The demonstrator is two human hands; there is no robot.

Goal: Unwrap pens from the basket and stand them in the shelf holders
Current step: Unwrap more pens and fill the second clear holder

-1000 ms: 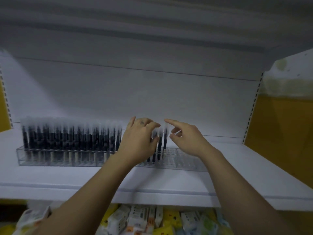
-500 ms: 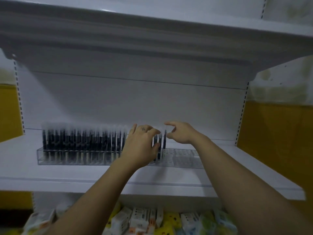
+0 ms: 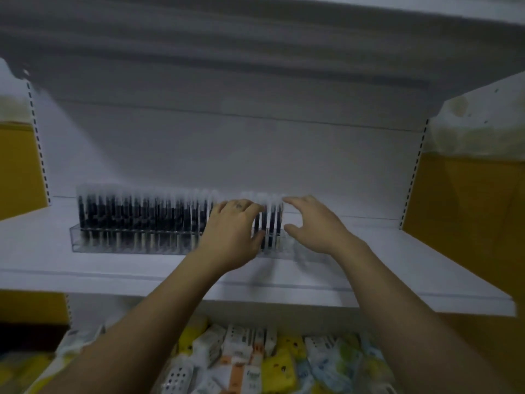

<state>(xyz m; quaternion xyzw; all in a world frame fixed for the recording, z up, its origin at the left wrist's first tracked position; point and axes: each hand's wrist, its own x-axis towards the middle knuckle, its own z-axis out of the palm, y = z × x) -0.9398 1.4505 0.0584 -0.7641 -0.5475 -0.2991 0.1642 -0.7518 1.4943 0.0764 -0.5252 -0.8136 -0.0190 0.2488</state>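
Dark pens (image 3: 142, 214) stand upright in a clear holder (image 3: 127, 243) on the white shelf (image 3: 85, 268).
Left hand (image 3: 231, 234) curls fingers and thumb round pens near the row's right end; right hand (image 3: 312, 223), fingers spread, hovers just beside them.

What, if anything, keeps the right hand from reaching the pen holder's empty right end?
Likely nothing, so yes: the right hand is open close by the holder's empty right end, and the left hand is further left, at the last standing pens.
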